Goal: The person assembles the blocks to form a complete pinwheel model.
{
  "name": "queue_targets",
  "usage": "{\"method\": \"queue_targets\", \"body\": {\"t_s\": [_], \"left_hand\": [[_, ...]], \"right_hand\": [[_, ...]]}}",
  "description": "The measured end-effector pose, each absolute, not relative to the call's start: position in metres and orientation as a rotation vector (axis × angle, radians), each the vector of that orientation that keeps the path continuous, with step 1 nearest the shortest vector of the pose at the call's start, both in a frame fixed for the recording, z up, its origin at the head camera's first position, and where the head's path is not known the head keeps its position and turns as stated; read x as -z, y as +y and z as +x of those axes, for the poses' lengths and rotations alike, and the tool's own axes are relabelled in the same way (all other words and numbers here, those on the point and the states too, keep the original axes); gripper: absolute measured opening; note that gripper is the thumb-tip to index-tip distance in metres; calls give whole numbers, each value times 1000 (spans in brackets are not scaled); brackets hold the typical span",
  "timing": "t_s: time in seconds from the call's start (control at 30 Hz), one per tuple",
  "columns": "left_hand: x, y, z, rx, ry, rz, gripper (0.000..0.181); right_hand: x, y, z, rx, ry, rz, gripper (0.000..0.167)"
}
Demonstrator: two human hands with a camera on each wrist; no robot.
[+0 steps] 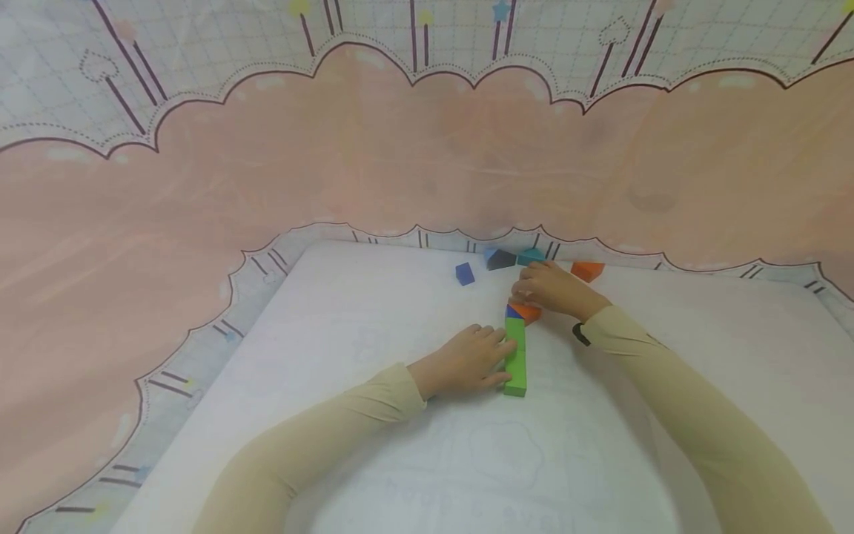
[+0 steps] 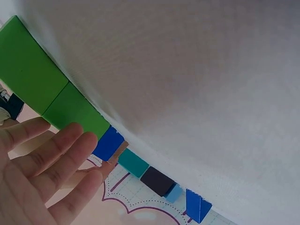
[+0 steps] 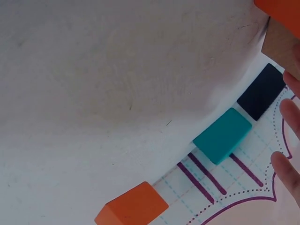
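Two green blocks (image 1: 515, 360) lie end to end on the white surface, forming a strip. My left hand (image 1: 467, 361) rests against their left side, fingers fairly straight and fingertips touching the green; the left wrist view shows this hand (image 2: 51, 173) spread loosely. At the strip's far end sit a blue block (image 2: 108, 143) and an orange block (image 1: 530, 313) with slanted sides. Just beyond them, my right hand (image 1: 550, 288) pinches a brown block (image 3: 280, 47), which touches or nearly touches the orange one. Its thumb is hidden in the right wrist view.
Along the far edge stand a dark block (image 1: 500, 259) with light blue beside it, a teal block (image 1: 530, 256) and another orange block (image 1: 587, 271). A separate blue block (image 1: 465, 274) lies to their left. A patterned cloth (image 1: 427, 163) hangs behind the surface.
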State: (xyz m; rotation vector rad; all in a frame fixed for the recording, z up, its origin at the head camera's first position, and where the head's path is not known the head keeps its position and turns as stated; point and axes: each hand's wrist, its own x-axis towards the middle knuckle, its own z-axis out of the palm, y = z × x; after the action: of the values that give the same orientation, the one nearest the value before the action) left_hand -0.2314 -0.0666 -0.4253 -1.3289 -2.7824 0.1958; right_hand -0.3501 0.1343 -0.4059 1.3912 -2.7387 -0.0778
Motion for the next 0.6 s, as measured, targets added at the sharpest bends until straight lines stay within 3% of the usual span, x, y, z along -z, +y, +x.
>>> {"method": "queue_targets", "body": {"t_s": [0.6], "left_hand": [[424, -65, -230, -190, -2813, -1318, 44]], "right_hand": [[400, 134, -346, -90, -2866, 1362, 23]]}}
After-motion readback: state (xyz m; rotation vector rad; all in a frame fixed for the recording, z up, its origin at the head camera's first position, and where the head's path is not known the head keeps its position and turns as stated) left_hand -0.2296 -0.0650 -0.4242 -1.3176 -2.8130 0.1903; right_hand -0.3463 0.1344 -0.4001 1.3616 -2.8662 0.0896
